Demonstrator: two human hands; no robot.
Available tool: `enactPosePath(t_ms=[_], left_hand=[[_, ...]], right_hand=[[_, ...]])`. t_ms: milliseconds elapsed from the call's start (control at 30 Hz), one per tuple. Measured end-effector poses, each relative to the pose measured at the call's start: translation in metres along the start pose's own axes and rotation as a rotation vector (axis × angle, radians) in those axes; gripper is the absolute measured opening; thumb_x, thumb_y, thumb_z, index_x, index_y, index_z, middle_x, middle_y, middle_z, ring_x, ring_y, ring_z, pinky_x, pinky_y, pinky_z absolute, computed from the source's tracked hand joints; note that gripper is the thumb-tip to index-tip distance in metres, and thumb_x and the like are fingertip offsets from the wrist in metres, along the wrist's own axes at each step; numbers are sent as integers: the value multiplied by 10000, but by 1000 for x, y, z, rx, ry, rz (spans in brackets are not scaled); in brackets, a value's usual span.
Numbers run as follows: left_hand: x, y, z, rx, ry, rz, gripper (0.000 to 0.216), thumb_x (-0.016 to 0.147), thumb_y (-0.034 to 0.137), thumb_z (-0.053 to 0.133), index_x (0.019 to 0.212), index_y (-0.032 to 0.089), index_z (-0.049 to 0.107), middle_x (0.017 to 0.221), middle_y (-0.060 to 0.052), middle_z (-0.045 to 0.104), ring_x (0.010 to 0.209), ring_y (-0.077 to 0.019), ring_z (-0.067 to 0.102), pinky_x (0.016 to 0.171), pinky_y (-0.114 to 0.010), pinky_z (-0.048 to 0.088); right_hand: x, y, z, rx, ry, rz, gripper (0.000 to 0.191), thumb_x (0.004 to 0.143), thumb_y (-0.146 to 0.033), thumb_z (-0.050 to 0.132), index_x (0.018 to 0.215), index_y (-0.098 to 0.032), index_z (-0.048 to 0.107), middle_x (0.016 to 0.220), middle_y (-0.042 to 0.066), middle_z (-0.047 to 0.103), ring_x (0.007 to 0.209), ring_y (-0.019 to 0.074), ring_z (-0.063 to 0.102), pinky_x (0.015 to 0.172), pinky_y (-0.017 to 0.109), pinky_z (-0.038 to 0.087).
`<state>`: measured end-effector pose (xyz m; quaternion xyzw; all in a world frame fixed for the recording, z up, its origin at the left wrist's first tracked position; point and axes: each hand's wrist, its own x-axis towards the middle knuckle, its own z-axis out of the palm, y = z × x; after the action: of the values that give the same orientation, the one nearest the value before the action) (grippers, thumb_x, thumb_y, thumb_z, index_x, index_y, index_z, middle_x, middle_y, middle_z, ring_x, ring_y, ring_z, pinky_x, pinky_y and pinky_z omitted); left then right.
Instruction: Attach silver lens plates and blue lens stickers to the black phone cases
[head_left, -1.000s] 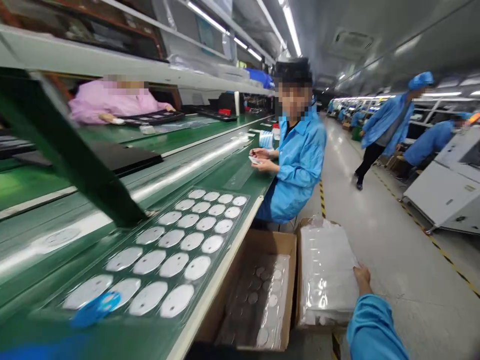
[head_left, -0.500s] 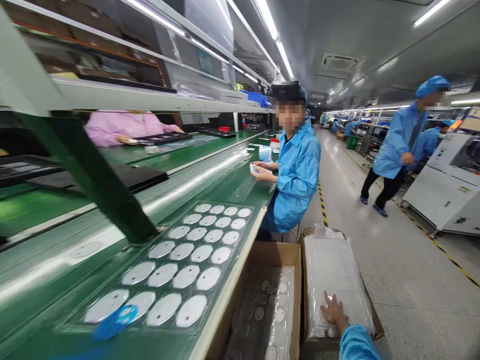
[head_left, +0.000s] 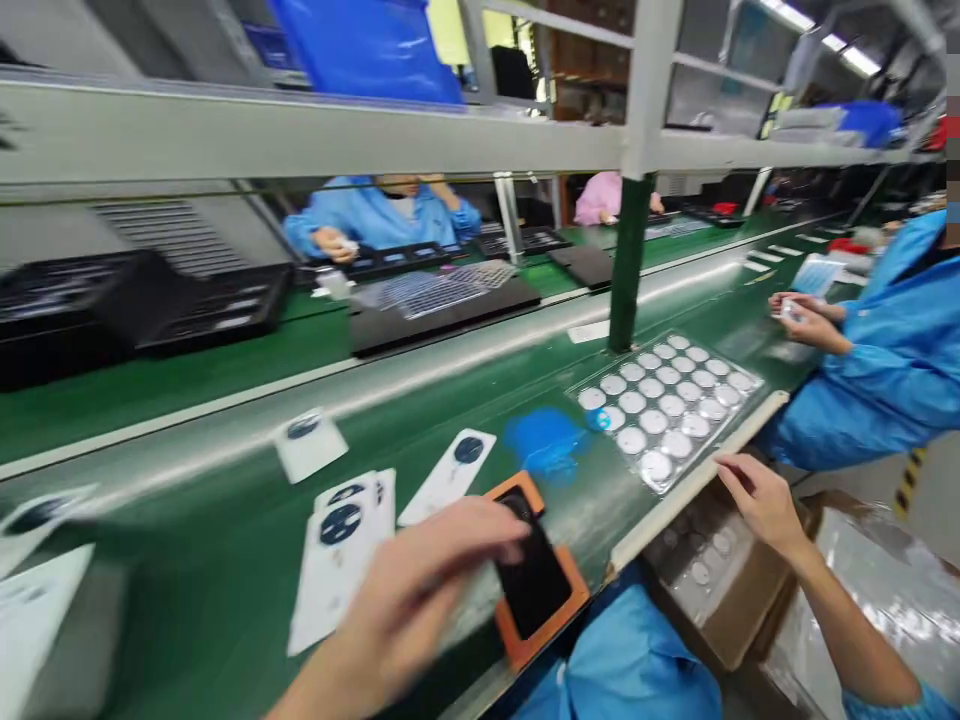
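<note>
Two hands hold nothing: left hand (head_left: 405, 585) over an orange holder (head_left: 574, 582), right hand (head_left: 763, 498) near white discs (head_left: 677, 443).

Deep green is shown by the benchtop (head_left: 210, 560). Toward six o'clock a glossy black slab (head_left: 536, 580) is framed by a bright orange holder (head_left: 519, 648). Between seven and eight, white cards (head_left: 322, 595) are patterned with dark round prints. At four, vivid blue is given by a crumpled film (head_left: 546, 440); past three, rows of white discs (head_left: 677, 443) are seen — and, farther out, floor tape (head_left: 910, 478) is striped yellow and black. At one o'clock, a post (head_left: 634, 200) is coloured white above, green below.
</note>
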<state>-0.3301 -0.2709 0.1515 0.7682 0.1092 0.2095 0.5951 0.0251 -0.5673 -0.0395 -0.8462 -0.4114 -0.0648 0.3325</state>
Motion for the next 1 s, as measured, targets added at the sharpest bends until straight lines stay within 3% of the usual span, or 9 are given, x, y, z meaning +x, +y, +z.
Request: enactPosePath(t_ms=[67,100,200,300,400,567,700,800,1000], left_hand=[[10,19,29,245,-448,273,282,914,285,580,1131,279,762,981,-105,754,950,-304,674,914,-414,508],[16,25,44,327,-547,366,288,935,252,540,1121,285,757,946,-96,755,923,-279,678,920,-397,500],[33,36,76,404,-682,599,294,985,285,462,960,243,752,919,-66,747,873,-201,673,891,-287,508],[40,35,77,405,-791,705,270,942,258,505,774,251,716,1017,-36,744,948,-174,677,901,-218,505],[36,27,60,365,-784,705,195,853,219,585,686,267,674,1080,-17,734,1041,-190,671,980,-218,481],[21,11,37,265,-670,556,227,893,236,539,683,253,624,971,-36,740,970,-199,683,988,-255,490],[24,8,33,229,-548,591,248,892,149,460,719,239,613,873,-50,727,893,-197,689,953,-280,510],[32,5,37,236,-577,629,234,895,186,491,699,237,608,901,-46,731,876,-191,690,916,-262,522],[20,-6,22,170,-552,537,235,933,214,484,771,239,653,906,-47,737,884,-178,695,916,-248,512]], right_hand=[[41,-41,25,-41,-80,-254,318,965,-397,509,1187,-224,657,1169,102,698,1089,264,653,964,423,521],[59,-59,40,-77,-121,-349,336,969,-388,498,1215,-210,643,1194,118,685,1113,274,638,973,436,514],[98,-96,91,-216,-169,-497,429,979,-389,465,1313,-148,583,1351,183,592,1274,334,530,1025,501,461],[118,-109,132,-318,-130,-517,486,976,-397,471,1345,-90,553,1392,216,557,1344,372,453,1029,511,432],[129,-111,152,-323,-101,-524,391,987,-315,443,1253,-88,619,1245,193,661,1220,331,560,990,453,439],[142,-117,152,-296,-86,-498,350,1010,-244,376,1062,-134,704,999,149,738,931,279,663,875,415,450],[136,-144,160,-241,-116,-569,365,1027,-248,360,1199,-148,666,1194,141,704,1110,263,633,984,408,427],[122,-165,174,-190,-248,-674,424,1033,-341,375,1308,-116,606,1343,171,623,1288,306,538,1099,486,363],[119,-174,166,73,-231,-561,438,1042,-358,351,1382,-163,545,1409,139,580,1334,279,517,1130,508,386]])
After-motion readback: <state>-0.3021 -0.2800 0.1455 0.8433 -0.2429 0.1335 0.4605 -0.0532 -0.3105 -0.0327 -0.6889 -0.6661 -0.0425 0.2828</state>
